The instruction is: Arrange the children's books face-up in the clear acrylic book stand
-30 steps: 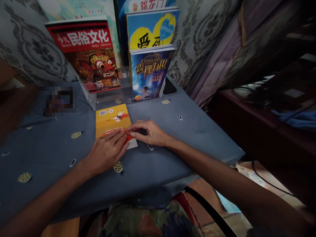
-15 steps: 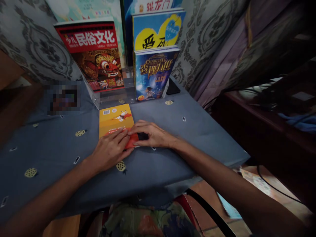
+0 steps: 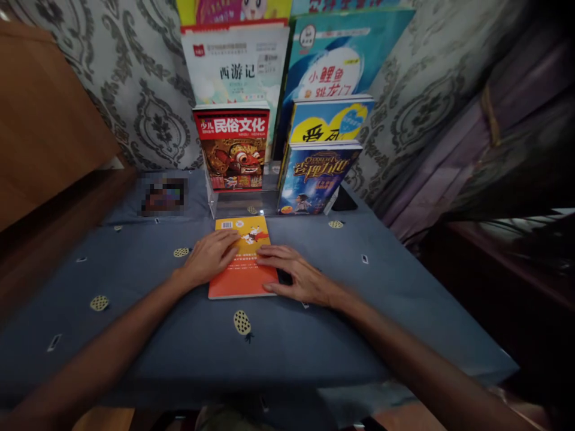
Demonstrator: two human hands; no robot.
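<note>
A yellow and orange book [image 3: 245, 280] lies closed on the blue tablecloth, its barcode side up. My left hand [image 3: 211, 254] rests on its left side, fingers stretched over the cover. On the opposite side, my right hand [image 3: 300, 276] touches the right edge with its fingers extended and the thumb apart, near the lower corner. Under the right palm a small dark patch shows; I cannot make out what it is. Just behind the book is a clear plastic stand [image 3: 240, 203].
Upright in the stand are a red book [image 3: 233, 152], a dark blue book [image 3: 314, 179] and several taller ones behind. A black flat object [image 3: 345, 199] lies to their right. A pixelated item [image 3: 164, 196] lies at back left. Patterned curtains [image 3: 157, 114] hang behind the table.
The view has tilted up, showing more books. My left hand has moved up along the book's left side, uncovering its orange lower part. The right hand's fingers have spread over the right edge.
</note>
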